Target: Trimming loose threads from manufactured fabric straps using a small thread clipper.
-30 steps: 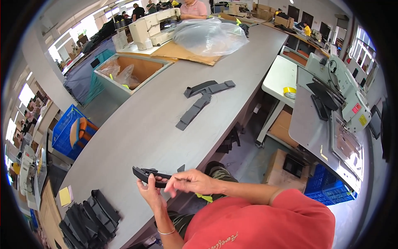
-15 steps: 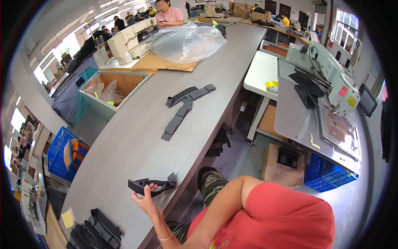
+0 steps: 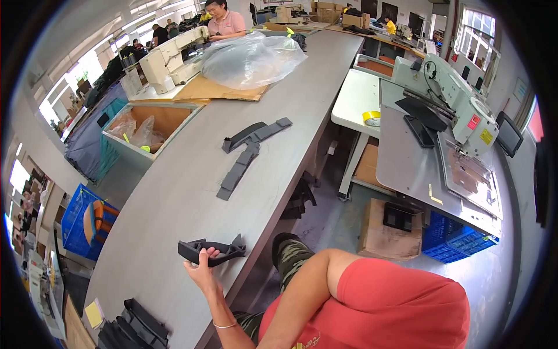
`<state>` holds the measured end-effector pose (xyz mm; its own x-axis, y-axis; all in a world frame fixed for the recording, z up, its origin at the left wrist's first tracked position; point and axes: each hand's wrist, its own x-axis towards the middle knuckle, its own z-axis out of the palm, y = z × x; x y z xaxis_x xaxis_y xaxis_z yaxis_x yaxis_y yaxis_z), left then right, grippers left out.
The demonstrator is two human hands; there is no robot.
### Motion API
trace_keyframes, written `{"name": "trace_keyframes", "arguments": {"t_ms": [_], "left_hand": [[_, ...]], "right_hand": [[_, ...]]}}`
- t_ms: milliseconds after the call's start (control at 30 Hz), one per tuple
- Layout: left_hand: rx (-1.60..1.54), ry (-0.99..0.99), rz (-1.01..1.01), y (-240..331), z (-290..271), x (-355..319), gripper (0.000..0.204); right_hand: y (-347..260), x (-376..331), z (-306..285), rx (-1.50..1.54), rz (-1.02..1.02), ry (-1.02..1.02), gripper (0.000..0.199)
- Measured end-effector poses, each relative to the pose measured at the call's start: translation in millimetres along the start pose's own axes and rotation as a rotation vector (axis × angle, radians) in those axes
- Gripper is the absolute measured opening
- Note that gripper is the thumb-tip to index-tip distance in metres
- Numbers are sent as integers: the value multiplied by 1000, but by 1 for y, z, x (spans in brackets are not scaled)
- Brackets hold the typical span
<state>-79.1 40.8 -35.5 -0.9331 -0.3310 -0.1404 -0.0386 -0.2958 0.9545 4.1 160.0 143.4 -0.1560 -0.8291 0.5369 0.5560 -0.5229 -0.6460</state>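
My left hand [image 3: 202,266], with a thin bracelet at the wrist, closes its fingers and thumb around a black curved piece [image 3: 226,251] with a raised, pointed end. The piece is held over the near part of the grey table [image 3: 174,203], close to its edge. My right forearm [image 3: 296,302] runs down to the lower edge, and the right hand is out of view. Farther up the table lie dark grey, jointed flat strips [image 3: 238,168] and a curved piece [image 3: 244,134]. Several similar black curved pieces [image 3: 139,328] are heaped at the lower left.
A yellow pad [image 3: 94,313] lies by the heap. A large clear plastic bag [image 3: 250,61] rests on cardboard [image 3: 221,90] at the far end. An industrial sewing machine [image 3: 465,107] stands on the right-hand table. A blue crate [image 3: 81,224] is left. A person [image 3: 225,23] works beyond.
My left hand still grips the black curved piece, whose angle in the fingers has shifted slightly. The room has slid a little to the left in view.
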Motion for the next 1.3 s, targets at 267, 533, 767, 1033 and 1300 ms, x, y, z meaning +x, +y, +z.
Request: {"name": "trace_keyframes", "arguments": {"t_ms": [267, 533, 767, 1033, 1300], "left_hand": [[264, -135, -39, 21, -5, 4, 26], [279, -116, -102, -5, -34, 8, 23], [22, -183, -45, -10, -47, 0, 29], [-96, -191, 53, -8, -42, -15, 24], [-55, -222, 145, 7, -30, -29, 31]], "right_hand": [[-4, 2, 1, -178, 61, 95, 34], [12, 8, 2, -209, 160, 163, 35], [74, -19, -24, -248, 32, 377, 30], [21, -120, -95, -1583, 219, 1123, 37], [41, -122, -102, -1733, 319, 1031, 22]]}}
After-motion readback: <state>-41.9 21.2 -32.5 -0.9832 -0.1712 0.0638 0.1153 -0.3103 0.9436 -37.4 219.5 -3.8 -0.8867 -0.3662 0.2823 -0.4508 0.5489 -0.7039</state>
